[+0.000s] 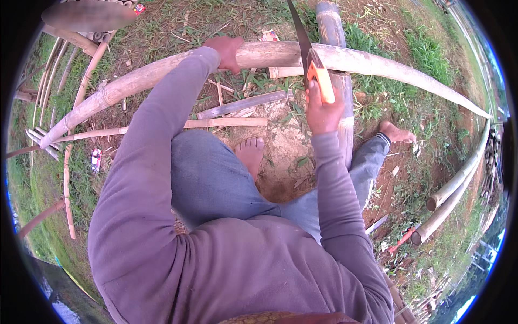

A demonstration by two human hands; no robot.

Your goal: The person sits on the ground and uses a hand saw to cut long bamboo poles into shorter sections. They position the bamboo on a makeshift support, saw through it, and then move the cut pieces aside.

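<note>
A long pale bamboo pole arches across the upper picture, resting over a thicker grey bamboo log that runs away from me. My left hand presses down on top of the pole left of centre. My right hand grips the orange handle of a hand saw; its dark blade points up and away, crossing the pole just right of my left hand. My bare feet stand on the earth, one below the pole in the middle, one to the right.
Split bamboo strips and slats lie on the grass and bare soil under the pole. More bamboo poles are stacked at the right, thin ones at the left. A red-handled tool lies at lower right.
</note>
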